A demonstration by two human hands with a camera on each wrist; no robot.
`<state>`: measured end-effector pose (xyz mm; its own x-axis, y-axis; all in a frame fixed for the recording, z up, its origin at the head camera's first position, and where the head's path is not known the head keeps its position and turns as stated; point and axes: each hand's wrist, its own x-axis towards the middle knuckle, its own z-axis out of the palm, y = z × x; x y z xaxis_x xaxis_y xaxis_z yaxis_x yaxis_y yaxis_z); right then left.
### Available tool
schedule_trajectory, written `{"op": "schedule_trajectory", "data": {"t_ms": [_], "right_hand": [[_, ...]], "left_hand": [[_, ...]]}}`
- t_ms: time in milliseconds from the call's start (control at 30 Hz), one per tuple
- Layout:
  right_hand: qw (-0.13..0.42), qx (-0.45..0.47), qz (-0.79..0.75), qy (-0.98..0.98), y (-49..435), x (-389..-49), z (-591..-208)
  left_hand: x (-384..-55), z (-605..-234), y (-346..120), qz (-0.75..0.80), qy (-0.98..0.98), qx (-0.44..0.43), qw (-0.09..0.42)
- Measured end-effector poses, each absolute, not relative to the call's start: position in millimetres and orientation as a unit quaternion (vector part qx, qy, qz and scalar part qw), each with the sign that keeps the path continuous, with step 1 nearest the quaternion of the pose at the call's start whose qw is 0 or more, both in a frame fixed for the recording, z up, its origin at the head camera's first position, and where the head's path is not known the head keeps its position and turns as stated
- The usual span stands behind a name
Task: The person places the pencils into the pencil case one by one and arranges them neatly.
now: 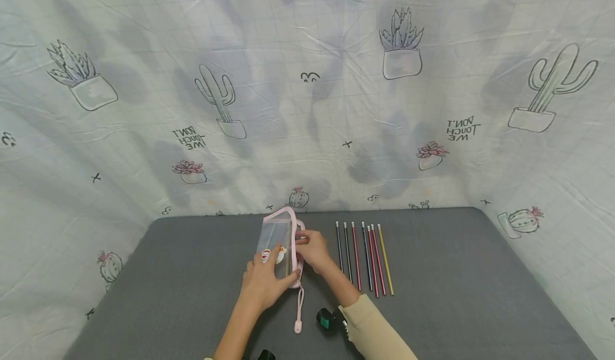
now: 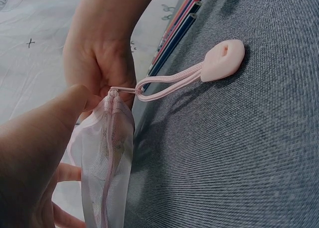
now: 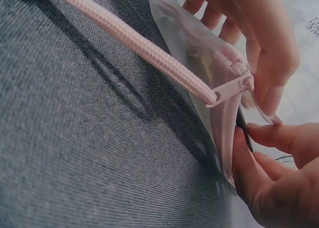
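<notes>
A clear mesh zip pouch (image 1: 274, 232) with pink trim lies at the table's middle, its zip undone. My left hand (image 1: 263, 282) holds it, thumb at the pink edge and fingers spread over the stickered face. At the opening, my right hand (image 1: 313, 250) pinches a thin dark pencil (image 3: 242, 122), mostly hidden by the fingers and the pouch. Something yellowish shows dimly through the mesh. The pink zip cord (image 2: 169, 83) trails from the zip end toward the near side.
Several pencils (image 1: 356, 258) in dark, red and yellow lie side by side on the grey table (image 1: 447, 274), right of the pouch. A patterned white curtain (image 1: 336, 109) hangs behind. A dark wrist device (image 1: 325, 319) is by the right sleeve.
</notes>
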<state>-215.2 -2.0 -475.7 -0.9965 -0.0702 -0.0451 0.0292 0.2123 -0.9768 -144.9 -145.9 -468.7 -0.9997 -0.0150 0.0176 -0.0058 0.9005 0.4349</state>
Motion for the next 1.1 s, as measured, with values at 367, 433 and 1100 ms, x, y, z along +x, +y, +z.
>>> {"op": "schedule_trajectory", "data": {"t_ms": [367, 433, 1100], "right_hand": [[0.043, -0.034, -0.627, 0.777, 0, -216, -480], [0.041, -0.039, -0.634, 0.771, 2, -216, -480], [0.055, -0.055, -0.677, 0.732, 36, -209, -476]], "left_hand": [[-145, -469, -146, -0.218, -0.976, 0.007, 0.008], [-145, -469, -146, -0.217, -0.976, 0.006, 0.007], [-144, -469, -144, -0.214, -0.977, 0.009, 0.014]]}}
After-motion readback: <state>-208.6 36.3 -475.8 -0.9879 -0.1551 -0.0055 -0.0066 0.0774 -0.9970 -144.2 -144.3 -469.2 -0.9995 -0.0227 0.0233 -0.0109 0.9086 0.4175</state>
